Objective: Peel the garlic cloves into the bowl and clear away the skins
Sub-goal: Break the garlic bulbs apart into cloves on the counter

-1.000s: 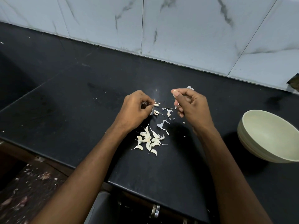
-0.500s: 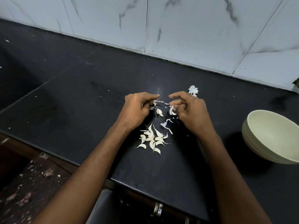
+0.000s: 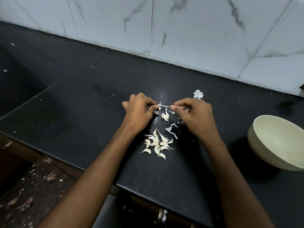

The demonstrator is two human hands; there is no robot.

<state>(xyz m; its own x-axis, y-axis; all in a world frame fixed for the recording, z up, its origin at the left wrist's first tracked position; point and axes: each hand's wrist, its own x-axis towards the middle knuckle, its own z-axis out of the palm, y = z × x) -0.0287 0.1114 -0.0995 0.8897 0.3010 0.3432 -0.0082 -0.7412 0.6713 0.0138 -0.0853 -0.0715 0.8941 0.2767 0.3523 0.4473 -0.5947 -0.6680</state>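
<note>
On the black counter [image 3: 82,112] lies a pile of several garlic cloves [image 3: 156,143]. Above it my left hand [image 3: 139,112] pinches a garlic clove [image 3: 158,109] at its fingertips. My right hand [image 3: 194,116] pinches a thin strip of white skin [image 3: 164,106] that stretches between both hands. Two more cloves [image 3: 165,116] and loose skin scraps [image 3: 171,129] lie between the hands. A crumpled piece of skin [image 3: 198,94] sits just behind my right hand. The pale green bowl [image 3: 263,129] stands at the right, and nothing shows inside it.
A marble-tiled wall [image 3: 181,30] runs along the back of the counter. The counter's front edge [image 3: 65,163] cuts diagonally at the lower left, with a littered floor [image 3: 24,195] below it. A metal cabinet handle [image 3: 162,216] shows under the edge.
Both hands have dropped closer to the counter and come together. The right hand now pulls a strip of skin away from the clove in the left hand.
</note>
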